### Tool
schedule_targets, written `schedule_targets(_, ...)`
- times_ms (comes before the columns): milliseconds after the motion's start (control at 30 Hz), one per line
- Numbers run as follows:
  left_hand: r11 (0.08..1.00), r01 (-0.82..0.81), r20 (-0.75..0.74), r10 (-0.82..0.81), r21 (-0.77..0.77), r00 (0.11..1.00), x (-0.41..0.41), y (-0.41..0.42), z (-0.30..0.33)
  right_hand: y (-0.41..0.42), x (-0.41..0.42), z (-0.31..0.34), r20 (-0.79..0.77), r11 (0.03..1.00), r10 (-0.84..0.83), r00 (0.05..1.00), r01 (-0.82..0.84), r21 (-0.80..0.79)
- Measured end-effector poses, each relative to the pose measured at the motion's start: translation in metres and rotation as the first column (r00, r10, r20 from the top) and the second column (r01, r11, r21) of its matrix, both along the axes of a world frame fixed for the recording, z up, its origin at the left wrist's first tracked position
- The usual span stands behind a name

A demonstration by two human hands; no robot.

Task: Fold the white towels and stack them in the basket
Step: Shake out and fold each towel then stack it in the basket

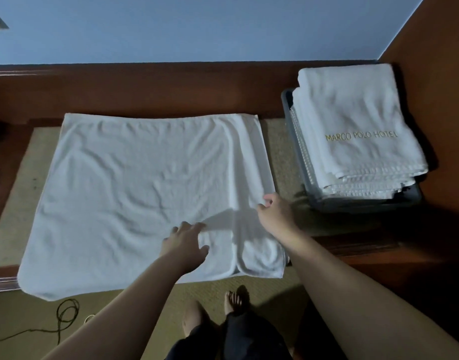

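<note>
A large white towel (135,188) lies spread flat on a tan-topped table, with a narrow flap folded over along its right side. My left hand (187,242) rests flat on the towel near its front edge, fingers spread. My right hand (274,211) pinches the right edge of the towel's folded flap. At the right, a grey basket (288,100) holds a stack of folded white towels (358,126); the top one reads MARCO POLO HOTEL.
The table (275,141) stands against a brown wooden ledge (145,87) under a blue wall. A dark cable (64,313) lies on the floor at the lower left. My bare feet (233,300) stand in front of the table.
</note>
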State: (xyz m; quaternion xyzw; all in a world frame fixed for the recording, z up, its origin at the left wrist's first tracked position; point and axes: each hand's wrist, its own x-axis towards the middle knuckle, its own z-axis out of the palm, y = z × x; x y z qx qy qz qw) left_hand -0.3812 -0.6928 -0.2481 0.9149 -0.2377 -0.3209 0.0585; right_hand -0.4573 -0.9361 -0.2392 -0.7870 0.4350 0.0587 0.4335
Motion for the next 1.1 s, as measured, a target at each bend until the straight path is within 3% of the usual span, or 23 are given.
schedule_targets(100,0.990,-0.142,0.080,0.142,0.005,0.987,0.032,0.005,-0.007,-0.015,0.048,-0.007,-0.025,0.998,0.064,0.998,-0.065,-0.007)
schedule_targets(233,0.973,-0.224,0.046,0.221,0.059,0.974,0.069,0.019,-0.033,-0.038,0.101,-0.018,-0.087,0.997,0.073,0.994,-0.073,0.003)
schedule_targets(333,0.977,-0.204,-0.002,0.204,0.066,0.979,0.079,0.025,-0.049,-0.061,0.140,-0.025,-0.075,0.996,0.014,0.997,-0.008,0.088)
schedule_targets(567,0.974,-0.203,0.034,0.201,0.104,0.979,0.075,0.019,-0.054,-0.113,0.215,-0.038,-0.041,0.954,-0.263,0.964,0.266,0.136)
schedule_targets(700,0.970,-0.217,0.045,0.214,0.111,0.976,0.073,0.023,-0.056,-0.130,0.250,-0.040,-0.069,0.944,-0.301,0.951,0.308,0.122)
schedule_targets(833,0.963,-0.257,0.038,0.254,0.083,0.966,0.071,0.023,-0.059,-0.142,0.273,-0.041,-0.093,0.908,-0.342,0.935,0.354,0.222)
schedule_targets(1100,0.955,-0.282,0.025,0.280,0.097,0.960,0.072,0.019,-0.057,-0.152,0.301,-0.039,-0.126,0.923,-0.327,0.936,0.346,0.171)
